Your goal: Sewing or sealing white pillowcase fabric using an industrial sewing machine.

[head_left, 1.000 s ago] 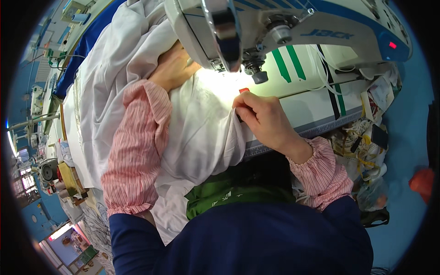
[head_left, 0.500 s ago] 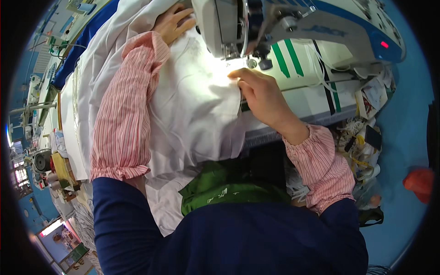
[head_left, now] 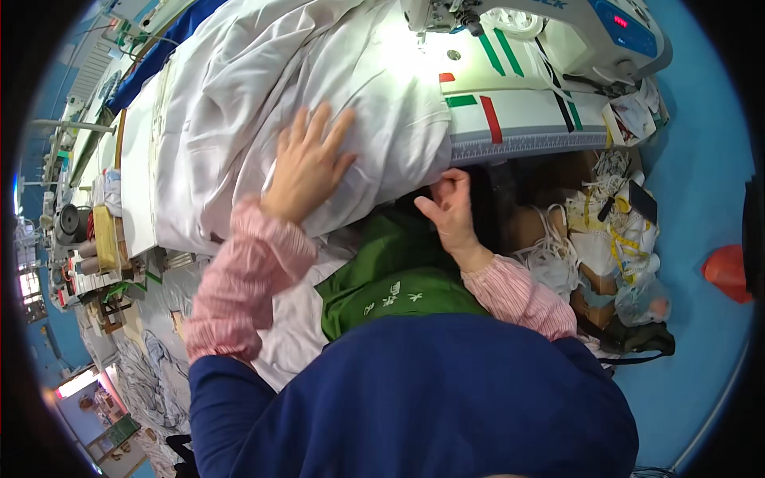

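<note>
White fabric (head_left: pixel 231 127) lies in loose folds over the sewing table, and its near edge hangs over the front. My left hand (head_left: pixel 307 163) rests on that cloth with its fingers spread. Just off the table's front edge, to the right of the fabric, my right hand (head_left: pixel 454 213) is raised over my lap. Its thumb stands apart from the curled fingers, and nothing shows between them. Beyond the fabric is the sewing machine (head_left: pixel 550 20), whose lamp lights the cloth around the needle area.
A ruler strip (head_left: pixel 534 146) runs along the table's front edge, with red tape (head_left: pixel 490 119) and green tape behind it. A small open box (head_left: pixel 633 119) sits at the right end. Below it are tangled cords, a measuring tape (head_left: pixel 625 243) and a plastic bag (head_left: pixel 641 301).
Both hands have come back toward me from the machine. The right hand has left the cloth by the needle; the fabric has been shifted and now lies more bunched.
</note>
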Tool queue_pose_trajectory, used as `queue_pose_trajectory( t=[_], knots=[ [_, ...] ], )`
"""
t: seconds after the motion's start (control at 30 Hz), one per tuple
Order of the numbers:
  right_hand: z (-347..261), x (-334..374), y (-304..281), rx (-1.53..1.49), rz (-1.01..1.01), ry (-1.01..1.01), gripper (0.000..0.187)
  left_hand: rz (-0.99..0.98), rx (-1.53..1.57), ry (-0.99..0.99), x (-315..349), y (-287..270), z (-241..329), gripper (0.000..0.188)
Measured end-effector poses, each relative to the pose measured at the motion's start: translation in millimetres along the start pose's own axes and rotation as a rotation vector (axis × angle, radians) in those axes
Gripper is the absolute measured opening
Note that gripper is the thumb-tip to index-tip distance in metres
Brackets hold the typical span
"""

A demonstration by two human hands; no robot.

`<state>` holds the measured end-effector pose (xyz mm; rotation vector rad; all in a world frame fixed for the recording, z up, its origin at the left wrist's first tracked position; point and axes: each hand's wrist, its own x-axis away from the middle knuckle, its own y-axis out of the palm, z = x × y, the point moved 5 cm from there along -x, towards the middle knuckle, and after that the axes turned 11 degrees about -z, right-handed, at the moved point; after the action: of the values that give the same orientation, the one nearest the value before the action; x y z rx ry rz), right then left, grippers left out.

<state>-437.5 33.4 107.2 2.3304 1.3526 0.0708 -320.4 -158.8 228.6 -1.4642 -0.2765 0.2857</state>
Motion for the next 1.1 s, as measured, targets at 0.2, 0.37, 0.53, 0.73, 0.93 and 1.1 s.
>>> queue_pose_trajectory(
  t=[0.2,0.37,0.53,0.73,0.93,1.1],
  knots=[
    [39.7,-20.9,82.1,-0.022,-0.334,0.607,0.051,0.104,-0.229,-0.409,78.2,9.3,-88.0,0.052],
    [-46.0,22.3,140.0,0.1,-1.079,0.569,0.038,-0.2,-0.132,-0.457,59.3,10.4,-201.0,0.048],
    [-143.4,138.5,69.9,-0.32,-1.207,0.091,0.045,-0.365,-0.596,-0.477,28.1,15.9,-282.5,0.037],
    [-88.8,227.9,-34.6,-0.068,-0.141,0.942,0.022,-0.352,-0.639,-0.586,29.5,1.5,-298.2,0.042],
    [-73.0,205.2,-95.4,0.889,-0.353,0.689,0.021,-0.588,-0.521,-0.821,74.6,-2.9,-299.7,0.046],
    [-88.7,130.4,-96.7,1.476,0.11,0.156,0.044,-0.402,-0.325,-0.809,63.2,20.0,-327.1,0.057]
  ],
)
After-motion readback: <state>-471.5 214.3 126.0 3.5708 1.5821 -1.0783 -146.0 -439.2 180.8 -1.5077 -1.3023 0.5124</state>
